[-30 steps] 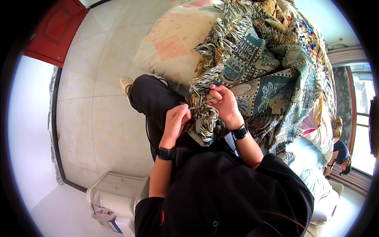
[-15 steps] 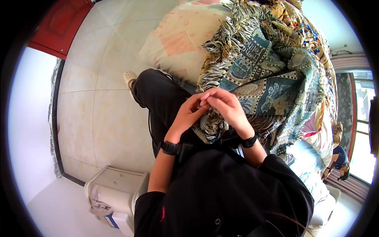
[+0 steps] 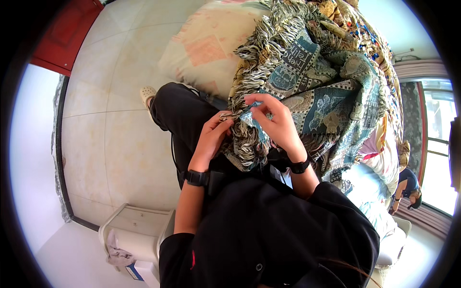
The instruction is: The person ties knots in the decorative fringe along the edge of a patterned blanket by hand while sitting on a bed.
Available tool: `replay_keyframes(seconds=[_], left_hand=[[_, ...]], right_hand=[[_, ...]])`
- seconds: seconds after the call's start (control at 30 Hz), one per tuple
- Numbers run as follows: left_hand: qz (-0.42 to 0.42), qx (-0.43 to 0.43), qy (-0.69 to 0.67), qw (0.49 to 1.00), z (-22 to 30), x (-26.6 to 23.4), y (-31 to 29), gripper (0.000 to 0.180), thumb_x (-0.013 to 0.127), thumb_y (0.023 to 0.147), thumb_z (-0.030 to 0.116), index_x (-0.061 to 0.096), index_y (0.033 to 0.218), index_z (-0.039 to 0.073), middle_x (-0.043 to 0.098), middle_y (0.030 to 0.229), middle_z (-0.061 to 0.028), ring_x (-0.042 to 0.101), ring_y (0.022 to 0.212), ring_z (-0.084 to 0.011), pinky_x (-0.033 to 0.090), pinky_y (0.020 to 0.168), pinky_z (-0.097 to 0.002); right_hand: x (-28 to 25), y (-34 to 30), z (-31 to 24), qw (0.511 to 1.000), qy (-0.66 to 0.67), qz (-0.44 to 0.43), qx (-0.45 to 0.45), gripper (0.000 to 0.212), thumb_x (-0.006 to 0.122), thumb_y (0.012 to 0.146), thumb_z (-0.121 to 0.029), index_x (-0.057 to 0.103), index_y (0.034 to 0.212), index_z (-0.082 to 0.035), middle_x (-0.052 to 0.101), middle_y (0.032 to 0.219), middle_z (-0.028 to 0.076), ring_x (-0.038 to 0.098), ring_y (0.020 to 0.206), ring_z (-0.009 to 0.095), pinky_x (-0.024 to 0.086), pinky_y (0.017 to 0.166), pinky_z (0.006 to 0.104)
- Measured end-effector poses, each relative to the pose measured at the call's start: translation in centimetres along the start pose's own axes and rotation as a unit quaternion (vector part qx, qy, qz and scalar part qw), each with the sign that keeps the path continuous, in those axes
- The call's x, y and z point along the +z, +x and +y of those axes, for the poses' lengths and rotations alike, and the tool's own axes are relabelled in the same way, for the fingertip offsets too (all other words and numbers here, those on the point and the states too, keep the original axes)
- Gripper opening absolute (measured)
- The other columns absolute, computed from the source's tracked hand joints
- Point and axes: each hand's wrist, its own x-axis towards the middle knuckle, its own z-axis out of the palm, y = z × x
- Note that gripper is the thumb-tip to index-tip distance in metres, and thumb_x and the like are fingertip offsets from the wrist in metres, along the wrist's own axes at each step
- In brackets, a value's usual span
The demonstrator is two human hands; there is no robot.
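A woven throw blanket (image 3: 321, 113) in teal, cream and dark tones is heaped in front of me, its edge lined with thick twisted fringe. Some of it lies across my lap. My left hand (image 3: 212, 137) pinches strands of the fringe (image 3: 247, 144) between thumb and fingers at the blanket's near left edge. Just to the right, my right hand (image 3: 277, 122) hovers over the fringe with thumb and forefinger apart and nothing visible between them. Its lower fingers are partly hidden. Both wrists wear black bands.
A pale pillow (image 3: 197, 53) with pink patches lies beyond my knee. White drawers (image 3: 132, 225) stand at lower left, a grey cloth (image 3: 117, 252) hanging off them. Patterned bedding (image 3: 382, 81) is piled at right. Another person (image 3: 408, 187) bends near the window at far right.
My hands were together at the fingertips. Now they have parted: the left has moved left and taken hold of the fringe, while the right has opened its thumb and forefinger.
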Motion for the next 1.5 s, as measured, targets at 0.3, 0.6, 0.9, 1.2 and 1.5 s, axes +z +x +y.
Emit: replay_keyframes(seconds=[0.3,0.6,0.9,1.2,1.5], left_hand=[[0.041,0.026,-0.074,0.996,1.3,1.8,-0.5,0.027,0.047,0.098,0.022,0.056,0.108,-0.001,0.054,0.089,0.0014,0.049,0.081,-0.0071,0.039,0.076,-0.0234],[0.019,0.058,-0.098,0.993,0.1,0.3,-0.2,0.027,0.047,0.098,0.022,0.056,0.109,-0.002,0.059,0.099,-0.003,0.052,0.083,-0.0084,0.042,0.076,-0.0237],[-0.006,0.064,0.237,0.969,-0.8,-0.4,0.3,0.021,0.055,0.091,0.01,0.06,0.106,-0.004,0.06,0.088,-0.0039,0.054,0.083,-0.0092,0.042,0.076,-0.0232],[0.007,0.057,0.049,0.997,-0.1,0.3,0.1,0.044,0.051,0.092,0.006,0.04,0.135,0.006,0.054,0.094,-0.0007,0.05,0.073,-0.0071,0.041,0.064,-0.0219],[-0.005,0.121,0.095,0.988,0.9,1.4,0.3,0.044,0.062,0.089,0.01,0.046,0.13,0.003,0.055,0.103,-0.0024,0.052,0.075,-0.0053,0.043,0.062,-0.0194]], right_hand=[[2.1,0.0,1.9,0.982,-0.164,-0.028,-0.087,0.018,0.068,0.08,-0.016,0.066,0.096,-0.009,0.057,0.103,0.005,0.061,0.084,0.03,0.05,0.071,0.0381],[2.8,0.2,2.0,0.989,-0.11,0.014,-0.096,0.014,0.068,0.08,-0.007,0.064,0.091,0.0,0.062,0.099,0.008,0.061,0.071,0.021,0.049,0.064,0.0292],[3.8,0.2,3.3,0.997,0.013,0.037,-0.063,0.017,0.064,0.086,-0.01,0.061,0.094,0.005,0.064,0.092,0.01,0.058,0.069,0.016,0.046,0.062,0.0248],[3.0,0.6,3.4,0.993,0.091,-0.014,0.071,0.021,0.061,0.091,-0.015,0.063,0.1,0.003,0.061,0.071,0.002,0.051,0.065,0.005,0.043,0.059,0.0224],[3.5,0.1,4.1,0.994,0.076,-0.025,0.068,0.02,0.061,0.09,-0.016,0.065,0.098,0.002,0.06,0.072,0.0,0.047,0.064,0.003,0.041,0.056,0.0217]])
